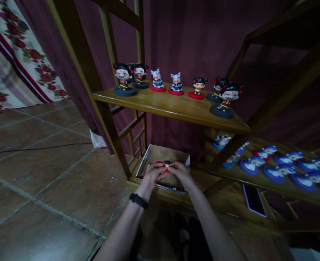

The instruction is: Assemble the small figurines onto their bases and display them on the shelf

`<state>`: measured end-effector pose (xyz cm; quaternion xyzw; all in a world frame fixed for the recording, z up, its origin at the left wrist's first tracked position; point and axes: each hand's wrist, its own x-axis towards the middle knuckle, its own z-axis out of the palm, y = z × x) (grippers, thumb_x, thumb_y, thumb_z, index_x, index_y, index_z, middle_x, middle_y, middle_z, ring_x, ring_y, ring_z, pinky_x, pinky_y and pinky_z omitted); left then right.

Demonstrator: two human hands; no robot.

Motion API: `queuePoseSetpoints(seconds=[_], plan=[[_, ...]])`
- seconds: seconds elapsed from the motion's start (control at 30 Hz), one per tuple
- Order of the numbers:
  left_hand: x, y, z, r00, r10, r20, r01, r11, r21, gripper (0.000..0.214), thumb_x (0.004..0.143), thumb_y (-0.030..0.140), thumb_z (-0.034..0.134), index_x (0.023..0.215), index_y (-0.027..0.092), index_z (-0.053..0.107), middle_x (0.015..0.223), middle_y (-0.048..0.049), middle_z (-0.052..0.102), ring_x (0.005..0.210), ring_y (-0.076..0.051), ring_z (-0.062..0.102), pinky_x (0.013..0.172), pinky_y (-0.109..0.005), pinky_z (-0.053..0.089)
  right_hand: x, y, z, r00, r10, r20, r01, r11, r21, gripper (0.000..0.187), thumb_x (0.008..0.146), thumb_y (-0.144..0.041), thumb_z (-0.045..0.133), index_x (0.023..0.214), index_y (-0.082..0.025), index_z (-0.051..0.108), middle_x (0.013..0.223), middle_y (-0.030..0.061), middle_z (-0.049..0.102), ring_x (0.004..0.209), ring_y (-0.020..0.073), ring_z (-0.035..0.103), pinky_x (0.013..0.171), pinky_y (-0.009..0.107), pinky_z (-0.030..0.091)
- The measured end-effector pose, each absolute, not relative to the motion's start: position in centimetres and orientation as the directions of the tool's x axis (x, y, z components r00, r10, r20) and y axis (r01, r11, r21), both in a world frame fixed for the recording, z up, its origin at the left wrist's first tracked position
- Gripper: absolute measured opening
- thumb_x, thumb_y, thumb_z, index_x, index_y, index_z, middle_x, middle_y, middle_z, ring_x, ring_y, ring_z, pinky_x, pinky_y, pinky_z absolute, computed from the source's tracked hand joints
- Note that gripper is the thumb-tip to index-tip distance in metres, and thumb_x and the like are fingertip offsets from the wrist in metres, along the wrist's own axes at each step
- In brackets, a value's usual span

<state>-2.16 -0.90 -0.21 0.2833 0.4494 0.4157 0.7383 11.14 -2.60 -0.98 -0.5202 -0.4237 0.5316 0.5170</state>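
Between my two hands is a small black-haired figurine (167,164) on a red base. My left hand (153,174) grips it from the left, fingers closed, and my right hand (180,171) pinches it from the right. Both hands are over an open cardboard box (173,149) on the bottom shelf. Inside the box, just left of my left hand, shows the top of another small figurine (149,165). Something red lies behind my left fingers, partly hidden. My left wrist wears a dark band.
Above the box, a wooden shelf (160,105) carries a row of several figurines on grey and red bases. At right, a lower shelf holds several blue figurines (279,171). A phone (254,200) lies below them. A cable (40,148) crosses the tiled floor at left.
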Motion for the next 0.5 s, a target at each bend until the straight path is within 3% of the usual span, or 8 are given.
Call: queuePoseSetpoints(seconds=[0.23, 0.5], plan=[[-2.07, -0.88, -0.45, 0.234, 0.893, -0.385, -0.339, 0.446, 0.828, 0.029, 0.060, 0.013, 0.073, 0.086, 0.011, 0.062, 0.073, -0.0064, 0.067, 0.059, -0.013, 0.065, 0.056, -0.023, 0.055, 11.36, -2.97, -0.20, 0.029, 0.995, -0.098, -0.143, -0.093, -0.985, 0.025, 0.059, -0.032, 0.069, 0.079, -0.019, 0.061, 0.078, 0.0000, 0.064, 0.074, 0.0141, 0.057, 0.072, 0.028, 0.043], [-1.73, -1.03, -0.27, 0.175, 0.913, -0.368, -0.301, 0.405, 0.863, 0.025, 0.059, 0.014, 0.075, 0.079, 0.010, 0.061, 0.064, -0.0042, 0.065, 0.051, -0.011, 0.062, 0.049, -0.020, 0.052, 11.38, -2.76, -0.35, 0.037, 0.992, -0.117, -0.136, -0.111, -0.985, 0.027, 0.057, -0.036, 0.070, 0.075, -0.018, 0.059, 0.074, -0.0010, 0.062, 0.069, 0.0126, 0.056, 0.070, 0.028, 0.044]])
